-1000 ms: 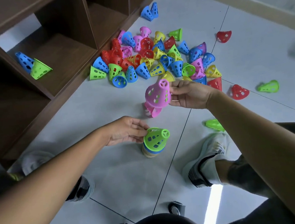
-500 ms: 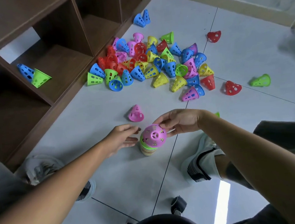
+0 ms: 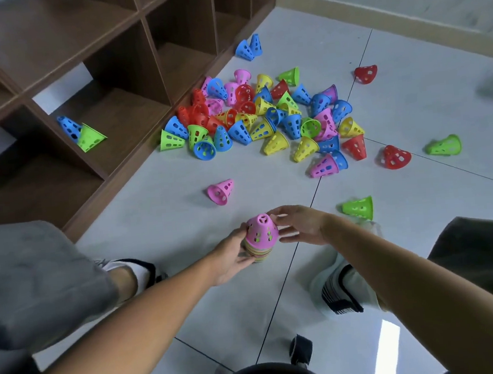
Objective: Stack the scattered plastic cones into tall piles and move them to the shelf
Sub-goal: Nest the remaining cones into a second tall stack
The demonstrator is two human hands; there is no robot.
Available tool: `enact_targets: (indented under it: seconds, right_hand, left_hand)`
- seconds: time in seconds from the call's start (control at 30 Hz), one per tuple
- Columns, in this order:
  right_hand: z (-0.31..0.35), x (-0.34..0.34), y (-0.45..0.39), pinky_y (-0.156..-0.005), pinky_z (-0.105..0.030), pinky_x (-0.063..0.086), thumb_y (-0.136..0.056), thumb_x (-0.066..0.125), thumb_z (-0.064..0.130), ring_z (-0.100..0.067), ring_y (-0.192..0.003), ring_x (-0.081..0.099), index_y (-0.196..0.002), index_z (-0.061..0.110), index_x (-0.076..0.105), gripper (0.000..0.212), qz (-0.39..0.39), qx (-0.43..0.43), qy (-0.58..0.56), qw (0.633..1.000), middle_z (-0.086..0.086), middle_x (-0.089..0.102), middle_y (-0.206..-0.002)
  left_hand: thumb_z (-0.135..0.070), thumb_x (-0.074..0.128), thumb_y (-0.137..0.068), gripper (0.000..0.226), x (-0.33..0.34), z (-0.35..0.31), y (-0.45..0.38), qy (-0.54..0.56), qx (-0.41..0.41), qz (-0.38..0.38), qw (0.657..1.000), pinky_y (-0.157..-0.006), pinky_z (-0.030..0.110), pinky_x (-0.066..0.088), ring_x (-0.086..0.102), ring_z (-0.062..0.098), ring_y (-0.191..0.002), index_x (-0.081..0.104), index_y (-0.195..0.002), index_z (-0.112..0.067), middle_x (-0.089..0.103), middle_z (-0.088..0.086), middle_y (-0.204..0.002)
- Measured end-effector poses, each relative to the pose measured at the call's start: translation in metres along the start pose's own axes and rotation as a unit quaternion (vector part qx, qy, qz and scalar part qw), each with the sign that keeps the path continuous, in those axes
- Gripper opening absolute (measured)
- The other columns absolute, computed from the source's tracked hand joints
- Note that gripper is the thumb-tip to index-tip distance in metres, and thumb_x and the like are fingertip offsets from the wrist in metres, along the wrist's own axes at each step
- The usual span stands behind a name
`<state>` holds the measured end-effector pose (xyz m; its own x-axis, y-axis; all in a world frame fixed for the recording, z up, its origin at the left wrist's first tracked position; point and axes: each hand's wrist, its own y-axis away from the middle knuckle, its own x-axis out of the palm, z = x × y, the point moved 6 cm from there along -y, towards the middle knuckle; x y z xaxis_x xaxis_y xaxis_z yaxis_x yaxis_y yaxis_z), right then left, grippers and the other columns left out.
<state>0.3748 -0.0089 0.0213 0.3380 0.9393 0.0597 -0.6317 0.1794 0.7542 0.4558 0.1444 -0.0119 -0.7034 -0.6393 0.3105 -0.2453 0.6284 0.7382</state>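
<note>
A short stack of plastic cones [image 3: 259, 249] stands on the tiled floor in front of me, topped by a pink cone [image 3: 261, 230]. My left hand [image 3: 230, 258] grips the stack's lower left side. My right hand [image 3: 300, 225] lies against the pink cone's right side with straight fingers, fingertips by its tip. A big heap of scattered cones [image 3: 263, 119] in several colours lies farther off by the brown wooden shelf [image 3: 119, 114]. One blue cone [image 3: 68, 127] and one green cone [image 3: 90, 138] lie on their sides in a low compartment.
A loose pink cone [image 3: 221, 191] lies just beyond the stack, and a green cone [image 3: 359, 207] sits to the right. Red cones [image 3: 394, 157] and another green one [image 3: 444, 145] lie far right. My knee [image 3: 33, 280] and shoe [image 3: 341, 292] flank the stack.
My right hand carried the pink cone down from mid-air and set it over the green-topped stack; its fingers have now straightened. My left hand moved in and closed around the stack's base.
</note>
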Motion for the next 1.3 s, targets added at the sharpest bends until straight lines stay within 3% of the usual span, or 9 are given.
enact_targets:
  seconds: [0.1,0.3,0.4,0.67,0.93,1.17,1.3]
  right_hand:
    - [-0.015,0.002,0.009,-0.091,-0.041,0.054,-0.101,0.055,0.034,-0.031,-0.103,0.059,-0.114,0.016,0.065,0.025,-0.02,0.036,-0.092,0.995,-0.01,0.057,-0.118]
    - [-0.026,-0.018,0.017,-0.092,-0.047,0.056,-0.098,0.055,0.013,-0.024,-0.101,0.06,-0.107,0.006,0.071,0.02,-0.095,-0.019,-0.24,0.966,-0.013,0.059,-0.117]
    - [-0.026,-0.028,0.02,-0.1,-0.051,0.051,-0.098,0.058,0.013,-0.024,-0.101,0.06,-0.097,0.008,0.073,0.016,-0.109,-0.018,-0.273,0.956,-0.013,0.062,-0.11]
    - [-0.004,-0.076,-0.008,-0.101,-0.045,0.052,-0.102,0.054,0.032,-0.016,-0.106,0.059,-0.114,0.016,0.069,0.025,-0.104,-0.058,-0.241,0.963,-0.002,0.067,-0.114]
    - [0.03,-0.125,-0.039,-0.098,-0.039,0.054,-0.098,0.054,0.046,-0.013,-0.112,0.059,-0.113,0.02,0.068,0.033,-0.103,-0.071,-0.195,0.973,0.0,0.066,-0.116]
    - [0.047,-0.156,-0.063,-0.098,-0.047,0.054,-0.098,0.055,0.042,-0.023,-0.12,0.059,-0.123,0.016,0.065,0.037,-0.098,-0.085,-0.185,0.974,-0.006,0.063,-0.125]
    - [0.054,-0.171,-0.075,-0.094,-0.045,0.056,-0.097,0.06,0.041,-0.022,-0.12,0.06,-0.126,0.013,0.064,0.04,-0.077,-0.056,-0.175,0.98,-0.009,0.063,-0.13]
  left_hand:
    - [-0.051,0.038,-0.104,0.047,0.018,-0.002,-0.006,0.01,0.012,0.001,1.0,-0.115,0.044,0.04,0.057,0.022,-0.127,0.054,-0.138,-0.022,0.061,0.006,-0.138]
    - [-0.043,0.035,-0.106,0.035,0.054,-0.017,-0.012,-0.024,0.046,0.02,0.998,-0.111,0.045,0.043,0.058,0.022,-0.122,0.059,-0.122,-0.023,0.063,0.005,-0.126]
    - [-0.043,0.041,-0.104,0.035,0.058,-0.019,-0.027,-0.025,0.058,0.019,0.998,-0.113,0.047,0.041,0.057,0.019,-0.125,0.057,-0.126,-0.02,0.061,0.003,-0.133]
    - [-0.038,0.044,-0.105,0.035,0.069,-0.042,-0.077,0.024,0.071,0.011,0.997,-0.112,0.044,0.043,0.058,0.016,-0.126,0.054,-0.133,-0.018,0.059,0.001,-0.138]
    - [-0.033,0.052,-0.102,0.038,0.083,-0.081,-0.121,0.048,0.072,-0.012,0.996,-0.111,0.044,0.044,0.062,0.022,-0.121,0.051,-0.135,-0.014,0.06,0.008,-0.137]
    - [-0.034,0.05,-0.103,0.031,0.092,-0.12,-0.144,0.014,0.091,-0.03,0.995,-0.106,0.044,0.048,0.067,0.022,-0.106,0.054,-0.127,-0.015,0.062,0.01,-0.133]
    - [-0.038,0.052,-0.101,0.038,0.095,-0.129,-0.15,-0.011,0.084,-0.052,0.995,-0.103,0.042,0.05,0.066,0.026,-0.11,0.049,-0.133,-0.016,0.062,0.01,-0.131]
